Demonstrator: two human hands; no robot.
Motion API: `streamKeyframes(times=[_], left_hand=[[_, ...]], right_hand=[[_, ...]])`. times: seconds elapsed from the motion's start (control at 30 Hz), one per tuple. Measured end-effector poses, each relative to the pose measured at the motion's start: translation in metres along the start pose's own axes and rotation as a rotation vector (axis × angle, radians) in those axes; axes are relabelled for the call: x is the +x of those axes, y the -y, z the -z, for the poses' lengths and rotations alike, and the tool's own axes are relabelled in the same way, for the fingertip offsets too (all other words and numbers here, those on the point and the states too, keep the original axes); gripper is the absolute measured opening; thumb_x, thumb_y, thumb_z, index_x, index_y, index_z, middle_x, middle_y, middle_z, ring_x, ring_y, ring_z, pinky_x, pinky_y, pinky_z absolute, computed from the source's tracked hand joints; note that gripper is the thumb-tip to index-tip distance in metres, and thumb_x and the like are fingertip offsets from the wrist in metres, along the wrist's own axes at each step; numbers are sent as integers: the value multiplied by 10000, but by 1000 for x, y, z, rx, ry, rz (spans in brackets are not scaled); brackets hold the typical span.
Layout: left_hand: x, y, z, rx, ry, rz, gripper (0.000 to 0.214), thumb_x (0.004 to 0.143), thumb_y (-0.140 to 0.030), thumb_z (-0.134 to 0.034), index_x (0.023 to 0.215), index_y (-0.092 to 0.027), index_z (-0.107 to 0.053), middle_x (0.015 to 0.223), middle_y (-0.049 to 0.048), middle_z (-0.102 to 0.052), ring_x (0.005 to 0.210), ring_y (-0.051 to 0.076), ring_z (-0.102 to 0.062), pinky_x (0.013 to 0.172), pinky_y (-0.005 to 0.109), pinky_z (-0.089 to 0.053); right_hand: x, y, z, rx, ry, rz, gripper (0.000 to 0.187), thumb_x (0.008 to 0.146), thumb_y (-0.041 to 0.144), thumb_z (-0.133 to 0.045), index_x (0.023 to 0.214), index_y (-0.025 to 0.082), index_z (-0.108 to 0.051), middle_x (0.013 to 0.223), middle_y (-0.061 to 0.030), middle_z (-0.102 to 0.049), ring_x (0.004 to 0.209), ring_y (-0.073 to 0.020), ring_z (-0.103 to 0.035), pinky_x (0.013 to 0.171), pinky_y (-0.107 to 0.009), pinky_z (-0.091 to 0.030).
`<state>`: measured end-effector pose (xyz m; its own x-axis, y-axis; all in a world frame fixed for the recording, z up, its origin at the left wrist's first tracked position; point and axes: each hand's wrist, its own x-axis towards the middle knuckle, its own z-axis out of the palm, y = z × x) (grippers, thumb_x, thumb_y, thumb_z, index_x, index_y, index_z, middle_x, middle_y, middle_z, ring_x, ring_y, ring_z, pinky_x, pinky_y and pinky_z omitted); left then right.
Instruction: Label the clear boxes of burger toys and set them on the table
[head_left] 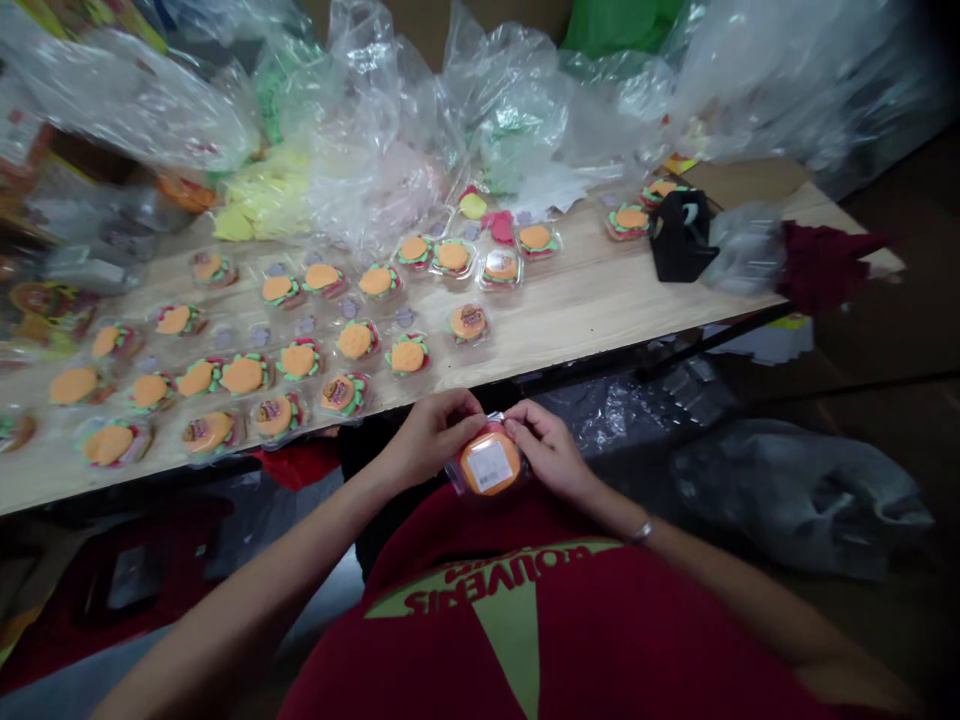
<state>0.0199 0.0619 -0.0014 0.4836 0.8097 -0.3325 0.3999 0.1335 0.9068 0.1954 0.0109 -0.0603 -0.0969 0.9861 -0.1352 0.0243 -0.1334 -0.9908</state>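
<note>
Dim light, darker right side, seemingly blurred edges.

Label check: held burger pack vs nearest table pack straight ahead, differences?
Held pack: white barcode label faces up; table pack: coloured sticker faces up.
Held pack: between left hand and right hand, off the table; table pack: resting on it.
Both: orange bun tops in clear plastic.

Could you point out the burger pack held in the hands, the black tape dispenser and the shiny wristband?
Burger pack [491, 462]: head view, middle of its labelled face.
Tape dispenser [673, 248]: head view, its black body.
Wristband [643, 531]: head view, the visible shiny part.
</note>
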Motion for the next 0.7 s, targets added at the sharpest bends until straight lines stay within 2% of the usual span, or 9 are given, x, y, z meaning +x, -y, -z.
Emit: streamKeyframes(times=[0.07, 0.13, 0.27, 0.37, 0.47, 0.57, 0.7], left_hand=[[-12, 4, 2, -30, -49, 42, 221, 823, -364, -553, 862, -152, -604, 752, 8, -585, 670, 128, -504, 589, 224, -398], [-28, 10, 3, -52, -43, 107, 230, 846, -368, -527, 883, -154, -604, 748, 6, -579, 665, 128, -501, 585, 226, -399], [-44, 11, 6, -24, 69, 133, 222, 858, -350, -523, 840, -149, -615, 716, 0, -569, 647, 121, -487, 577, 223, -387], [-39, 4, 12, 27, 193, 114, 207, 840, -339, -548, 799, -150, -620, 694, 2, -583, 629, 122, -495, 551, 215, -371], [-32, -6, 14, 71, 300, 122, 206, 815, -339, -568, 741, -151, -606, 630, -9, -566, 569, 111, -465, 493, 204, -327], [-28, -12, 10, 132, 361, 99, 197, 803, -326, -563, 713, -153, -593, 609, -13, -547, 566, 109, -445, 486, 203, -315], [-29, -11, 2, 181, 389, 55, 152, 799, -275, -547, 711, -155, -576, 646, -13, -551, 607, 111, -450, 539, 207, -354]], right_hand=[[-9, -9, -9, 51, -107, -10, 185, 898, 355, -485, 857, 189, -556, 800, -22, -578, 732, -150, -539, 653, -251, -445], [-15, -11, -8, 46, -69, -20, 176, 897, 344, -490, 861, 186, -560, 808, -26, -583, 740, -149, -543, 661, -253, -444], [-2, 8, 14, -40, 303, -46, 140, 872, 294, -532, 841, 177, -602, 784, -19, -602, 713, -137, -550, 652, -253, -439], [22, 33, 27, -214, 570, 70, 122, 851, 253, -567, 812, 175, -652, 797, -21, -620, 719, -134, -567, 654, -250, -438], [42, 56, 27, -402, 818, 162, 115, 829, 211, -590, 768, 169, -677, 724, -4, -636, 633, -116, -562, 572, -224, -413], [49, 68, 19, -497, 969, 192, 102, 802, 197, -619, 730, 173, -687, 627, 23, -628, 543, -95, -527, 504, -204, -369], [46, 69, 11, -535, 1045, 199, 95, 798, 178, -622, 729, 171, -686, 633, 29, -635, 533, -82, -501, 514, -200, -353]])
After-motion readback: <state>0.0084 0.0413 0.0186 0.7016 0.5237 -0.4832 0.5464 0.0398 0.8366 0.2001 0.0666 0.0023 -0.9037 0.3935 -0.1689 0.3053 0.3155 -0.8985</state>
